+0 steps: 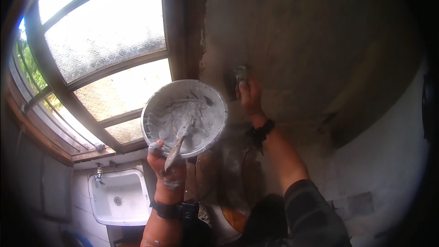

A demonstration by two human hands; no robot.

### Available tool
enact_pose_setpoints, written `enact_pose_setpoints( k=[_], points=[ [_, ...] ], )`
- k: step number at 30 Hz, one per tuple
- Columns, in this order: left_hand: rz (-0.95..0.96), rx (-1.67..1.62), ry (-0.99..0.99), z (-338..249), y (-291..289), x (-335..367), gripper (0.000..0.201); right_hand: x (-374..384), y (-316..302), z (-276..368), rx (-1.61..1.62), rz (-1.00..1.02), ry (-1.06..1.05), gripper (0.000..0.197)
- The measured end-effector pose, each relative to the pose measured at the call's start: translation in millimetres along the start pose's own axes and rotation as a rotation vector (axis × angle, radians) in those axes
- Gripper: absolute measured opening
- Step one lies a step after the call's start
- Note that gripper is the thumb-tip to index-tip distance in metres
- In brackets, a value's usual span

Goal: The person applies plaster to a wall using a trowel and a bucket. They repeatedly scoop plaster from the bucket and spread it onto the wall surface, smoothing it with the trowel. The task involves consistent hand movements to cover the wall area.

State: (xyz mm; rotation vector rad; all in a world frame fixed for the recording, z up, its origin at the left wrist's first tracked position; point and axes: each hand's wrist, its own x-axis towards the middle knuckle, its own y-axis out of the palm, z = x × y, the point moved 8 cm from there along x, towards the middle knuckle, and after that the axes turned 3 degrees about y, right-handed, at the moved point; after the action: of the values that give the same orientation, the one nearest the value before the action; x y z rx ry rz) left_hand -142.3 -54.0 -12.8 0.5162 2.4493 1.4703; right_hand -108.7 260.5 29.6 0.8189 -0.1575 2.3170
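Working at wall | left hand clasps bowl, keep level | right hand curls round smeared tool, keep flat

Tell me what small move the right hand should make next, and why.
Probably the right hand should draw its small, blurred tool lightly along the wall: it is raised before that surface, contact unclear, and the left hand holds the round bowl of grey paste nearby.
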Motion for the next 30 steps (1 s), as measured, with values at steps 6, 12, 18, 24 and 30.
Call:
enact_pose_setpoints(
  k=[6,12,18,24,30],
  points=[
    [-0.004,-0.020,-0.012,4.4,8.7,0.3,0.056,-67.3,-42.3,-48.7,-0.104,0.030,0.145,0.033],
    [-0.029,0.011,0.016,-2.4,0.7,-3.2,0.057,1.3,-41.8,42.7,0.067,-0.118,-0.058,0.024],
    [-0.037,-0.012,-0.017,1.3,12.6,-2.6,0.048,33.6,-55.1,21.5,-0.079,-0.183,-0.145,0.023],
    [-0.048,0.070,0.035,-4.6,2.6,-1.0,0.056,-28.4,-38.6,-84.7,-0.288,-0.089,-0.034,0.044],
    [-0.051,0.095,0.031,-5.1,4.8,-4.7,0.056,-96.4,-60.0,-148.5,-0.173,-0.031,0.281,0.049]
  ],
)
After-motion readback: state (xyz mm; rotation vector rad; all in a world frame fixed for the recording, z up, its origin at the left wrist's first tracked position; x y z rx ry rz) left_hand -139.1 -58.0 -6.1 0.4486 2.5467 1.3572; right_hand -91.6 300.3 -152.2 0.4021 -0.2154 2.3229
